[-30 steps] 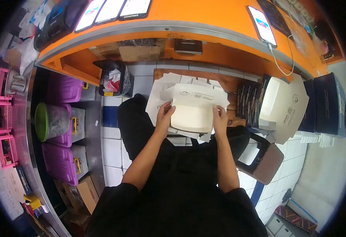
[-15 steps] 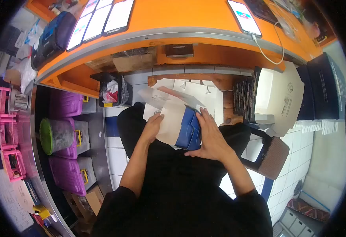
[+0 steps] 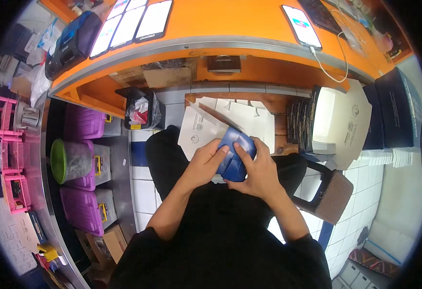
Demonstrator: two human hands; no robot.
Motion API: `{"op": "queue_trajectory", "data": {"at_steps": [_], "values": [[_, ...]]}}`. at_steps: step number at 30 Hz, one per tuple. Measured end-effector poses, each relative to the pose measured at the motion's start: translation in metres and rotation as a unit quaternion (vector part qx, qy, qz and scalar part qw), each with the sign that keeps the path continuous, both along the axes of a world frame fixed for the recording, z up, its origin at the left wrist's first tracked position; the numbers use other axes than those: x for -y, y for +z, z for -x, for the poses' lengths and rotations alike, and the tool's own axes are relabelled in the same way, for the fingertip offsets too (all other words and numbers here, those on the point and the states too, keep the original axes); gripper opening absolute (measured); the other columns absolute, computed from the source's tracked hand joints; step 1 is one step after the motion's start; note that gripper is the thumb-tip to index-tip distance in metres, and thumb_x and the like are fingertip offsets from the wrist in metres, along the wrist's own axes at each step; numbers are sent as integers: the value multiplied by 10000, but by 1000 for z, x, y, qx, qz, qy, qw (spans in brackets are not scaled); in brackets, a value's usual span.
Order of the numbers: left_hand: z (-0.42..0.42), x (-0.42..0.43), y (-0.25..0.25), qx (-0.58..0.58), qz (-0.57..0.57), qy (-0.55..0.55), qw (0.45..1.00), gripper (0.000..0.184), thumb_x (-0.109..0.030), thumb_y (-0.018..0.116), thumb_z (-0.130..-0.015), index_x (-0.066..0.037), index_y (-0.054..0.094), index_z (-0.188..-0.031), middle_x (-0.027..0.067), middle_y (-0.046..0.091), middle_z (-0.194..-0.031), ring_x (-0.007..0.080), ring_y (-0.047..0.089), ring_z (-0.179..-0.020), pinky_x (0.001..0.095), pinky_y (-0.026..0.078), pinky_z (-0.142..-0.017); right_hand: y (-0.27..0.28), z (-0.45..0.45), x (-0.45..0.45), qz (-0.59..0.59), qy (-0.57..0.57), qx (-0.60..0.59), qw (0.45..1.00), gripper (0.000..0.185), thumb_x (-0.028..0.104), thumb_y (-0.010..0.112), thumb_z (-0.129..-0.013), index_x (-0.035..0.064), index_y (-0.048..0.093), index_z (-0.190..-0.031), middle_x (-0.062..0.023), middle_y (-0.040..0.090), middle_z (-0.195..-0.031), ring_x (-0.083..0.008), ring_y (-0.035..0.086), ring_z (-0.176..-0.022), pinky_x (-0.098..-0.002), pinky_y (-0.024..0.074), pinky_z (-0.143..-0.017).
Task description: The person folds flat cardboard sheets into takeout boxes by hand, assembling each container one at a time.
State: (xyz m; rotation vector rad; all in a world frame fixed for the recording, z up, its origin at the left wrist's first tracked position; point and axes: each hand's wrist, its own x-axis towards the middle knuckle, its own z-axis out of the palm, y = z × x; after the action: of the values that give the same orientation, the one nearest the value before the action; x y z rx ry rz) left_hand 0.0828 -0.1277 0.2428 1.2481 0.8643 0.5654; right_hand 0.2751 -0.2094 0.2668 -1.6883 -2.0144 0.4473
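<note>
In front of my lap is a partly folded cardboard box [image 3: 234, 168], blue on the panel facing me. A white flap [image 3: 194, 137] with small printed marks spreads from it to the upper left. My left hand [image 3: 205, 163] grips the near left edge of the blue panel, its thumb lying on it. My right hand [image 3: 260, 172] wraps round the panel's right side, with the thumb pressed on the blue face. Its fingertips are partly hidden behind the box. White cut cardboard blanks [image 3: 258, 124] lie just beyond, on a wooden surface [image 3: 279, 126].
An orange desk [image 3: 230, 21] with several phones stands ahead. Left are a small black bin [image 3: 146, 113] and purple-lidded tubs [image 3: 82, 207]. Folded dark boxes [image 3: 301, 123], an open white box [image 3: 348, 115] and a brown-padded stool [image 3: 333, 196] are on the right.
My left hand has moved right, from the pale flap onto the blue panel. The right thumb has come up onto the blue face. The white flap has swung to show its printed side.
</note>
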Motion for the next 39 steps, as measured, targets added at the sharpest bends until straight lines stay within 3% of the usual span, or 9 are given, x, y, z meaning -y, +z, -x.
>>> {"op": "queue_trajectory", "data": {"at_steps": [4,7,8,14,21,28,30,34,39], "values": [[-16,20,24,-77,-48,96,991,295,-185,638,-1031,25,602,-1236,104,707,-1075,114,660,-1002,272,526,-830,-5,-2,3,-7,-6,2,1000,995,389,911,-593,178,504,-1475,-310,422,-1423,-502,483,-1272,-536,481,-1029],[-18,23,19,-135,-356,150,912,230,-102,752,-914,2,666,-1101,190,692,-1145,303,705,-1028,368,550,-865,-2,0,2,-29,-19,43,998,927,349,901,-609,122,520,-1423,-316,435,-1406,-501,496,-1247,-547,448,-1040],[-19,23,18,-131,-363,151,910,230,-102,752,-914,2,666,-1101,190,692,-1145,303,705,-1028,368,550,-865,-1,1,2,-38,-20,45,998,927,349,901,-609,122,520,-1423,-316,435,-1406,-501,496,-1247,-547,448,-1040],[-19,23,14,-121,-235,162,951,136,-96,762,-884,-15,712,-980,204,672,-1173,330,677,-1069,376,531,-902,5,5,0,-41,12,68,997,935,367,923,-575,117,522,-1382,-297,451,-1412,-464,498,-1260,-549,410,-1050],[-15,34,22,-147,-222,142,953,117,-112,758,-881,-39,713,-961,206,596,-1247,324,620,-1162,375,511,-931,4,8,2,-30,6,51,998,980,395,940,-540,116,517,-1379,-289,462,-1427,-456,496,-1270,-535,410,-1019],[-6,25,-2,-65,-95,141,983,56,-24,711,-887,-18,672,-927,135,559,-1208,220,565,-1101,321,465,-953,1,0,2,10,52,-39,998,957,293,956,-558,58,489,-1359,-299,384,-1487,-492,421,-1348,-563,347,-1137],[-6,27,-2,-47,-72,145,986,97,-79,730,-893,-22,672,-947,142,548,-1206,232,583,-1096,307,504,-844,-5,-3,5,8,51,-105,993,931,273,950,-565,49,494,-1345,-297,397,-1475,-486,421,-1351,-549,356,-1134],[-7,30,3,-76,-114,141,980,47,-43,698,-902,-31,661,-929,125,527,-1223,220,538,-1147,315,445,-969,-4,-4,5,-13,41,-111,993,892,265,949,-550,39,523,-1301,-268,435,-1442,-471,447,-1326,-540,376,-1110],[-6,33,11,-93,-169,131,972,67,-48,708,-883,-39,659,-927,136,520,-1236,265,538,-1164,364,435,-998,6,-3,1,-6,35,-111,993,863,265,951,-535,39,550,-1266,-249,465,-1419,-458,467,-1299,-537,384,-1095]]}}
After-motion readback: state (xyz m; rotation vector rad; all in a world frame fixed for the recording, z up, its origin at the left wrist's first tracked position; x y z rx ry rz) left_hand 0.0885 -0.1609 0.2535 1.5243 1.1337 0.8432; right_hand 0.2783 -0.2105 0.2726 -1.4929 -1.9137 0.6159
